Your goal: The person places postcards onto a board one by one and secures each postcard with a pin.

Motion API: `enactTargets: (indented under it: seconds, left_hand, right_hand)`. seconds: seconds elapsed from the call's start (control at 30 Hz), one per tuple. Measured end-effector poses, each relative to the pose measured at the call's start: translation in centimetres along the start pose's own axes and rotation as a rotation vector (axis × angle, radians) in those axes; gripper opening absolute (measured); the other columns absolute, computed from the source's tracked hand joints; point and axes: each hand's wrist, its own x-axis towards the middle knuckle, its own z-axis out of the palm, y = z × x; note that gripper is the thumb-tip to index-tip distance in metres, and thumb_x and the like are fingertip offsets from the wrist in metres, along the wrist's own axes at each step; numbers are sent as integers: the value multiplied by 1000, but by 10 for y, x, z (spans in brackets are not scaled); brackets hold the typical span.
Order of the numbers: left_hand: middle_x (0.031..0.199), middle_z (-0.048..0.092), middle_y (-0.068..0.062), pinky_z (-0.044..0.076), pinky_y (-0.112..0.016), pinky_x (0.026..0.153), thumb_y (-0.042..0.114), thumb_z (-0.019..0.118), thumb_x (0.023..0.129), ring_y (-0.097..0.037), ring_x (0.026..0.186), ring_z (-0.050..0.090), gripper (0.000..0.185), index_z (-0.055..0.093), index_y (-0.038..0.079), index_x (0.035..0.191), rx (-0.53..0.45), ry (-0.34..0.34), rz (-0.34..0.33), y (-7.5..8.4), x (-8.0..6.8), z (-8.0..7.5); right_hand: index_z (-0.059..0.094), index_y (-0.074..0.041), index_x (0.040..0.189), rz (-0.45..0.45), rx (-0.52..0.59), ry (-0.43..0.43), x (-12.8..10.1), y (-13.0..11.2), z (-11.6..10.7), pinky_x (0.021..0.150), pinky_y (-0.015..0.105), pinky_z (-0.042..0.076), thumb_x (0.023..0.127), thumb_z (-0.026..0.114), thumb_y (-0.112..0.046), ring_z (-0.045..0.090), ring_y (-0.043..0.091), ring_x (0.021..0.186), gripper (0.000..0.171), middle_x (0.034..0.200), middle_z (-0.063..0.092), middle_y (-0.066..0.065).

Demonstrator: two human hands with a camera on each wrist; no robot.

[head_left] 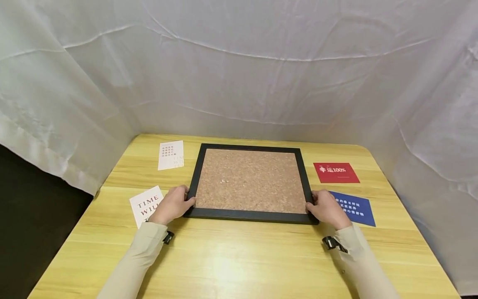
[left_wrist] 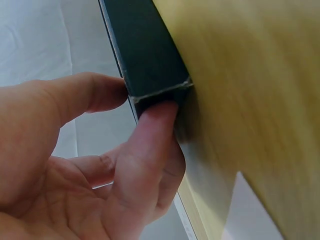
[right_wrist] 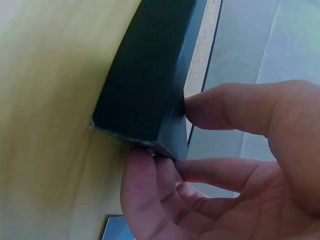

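Hands come first, nearest the front edge of the desk (head_left: pixel 239 265): the left hand (head_left: pixel 172 204) and the right hand (head_left: pixel 327 207) each hold a near corner of the cork board (head_left: pixel 251 179) by its black frame (head_left: pixel 249 214). In the left wrist view the left thumb (left_wrist: pixel 85 95) lies on the frame's upper face while a finger (left_wrist: pixel 150 145) curls under the corner, so this grip is a narrow pinch on the frame. The right wrist view shows the same on the other side: thumb (right_wrist: pixel 235 105) on top, fingers (right_wrist: pixel 145 195) tucked beneath the corner, pinching the frame between them.

The board lies flat near the middle of the desk, cork face up, its long sides roughly parallel to the front edge. Whether the near edge is already off the wood cannot be told.

By my judgement, the step in hand is the two-handed grasp of the board at its near corners, before any lift or shift. A next move would call for both hands acting evenly, so the frame does not twist or slide into the cards.

Just beside the left hand lies a white card (head_left: pixel 146 205); just beside the right hand, a blue card (head_left: pixel 354 208). Farther back, a red card (head_left: pixel 336 172) sits toward the right edge and another white card (head_left: pixel 171 155) toward the far left corner. White cloth (head_left: pixel 239 70) hangs behind the desk.
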Motion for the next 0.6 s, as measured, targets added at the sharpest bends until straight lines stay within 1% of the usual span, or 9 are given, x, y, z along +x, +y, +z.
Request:
enactTargets:
  seconds: [0.13, 0.23, 0.47, 0.6]
  left_hand:
    - [74, 56, -7, 40, -28, 54, 20, 66, 100, -17, 62, 51, 21, 64, -1, 100, 18, 15, 21, 0, 1, 0]
    - [75, 57, -7, 40, -28, 55, 20, 67, 99, -17, 62, 51, 21, 64, -1, 100, 20, 17, 20, 1, 1, 0]
    - [79, 63, -7, 40, -27, 54, 19, 66, 100, -16, 62, 52, 25, 65, -4, 109, 1, 12, 14, -2, -1, 0]
    - [79, 62, -7, 41, -27, 55, 19, 67, 99, -16, 64, 52, 24, 65, -3, 108, 4, 19, 10, -1, -1, 0]
  right_hand:
    - [69, 2, 94, -4, -2, 0, -1, -1, 0, 55, 26, 43, 96, 62, -5, 55, 15, 64, 10, 77, 68, 8]
    - [68, 2, 93, 4, -2, -5, -2, -1, 0, 54, 26, 42, 96, 63, -5, 54, 15, 63, 9, 76, 67, 7]
    - [69, 1, 91, -26, 15, 9, -1, -2, 0, 52, 24, 42, 96, 64, -3, 54, 14, 62, 8, 74, 66, 7]
    - [69, 2, 91, -27, 14, 13, 0, -1, 1, 51, 24, 42, 95, 64, -3, 54, 12, 60, 8, 72, 65, 6]
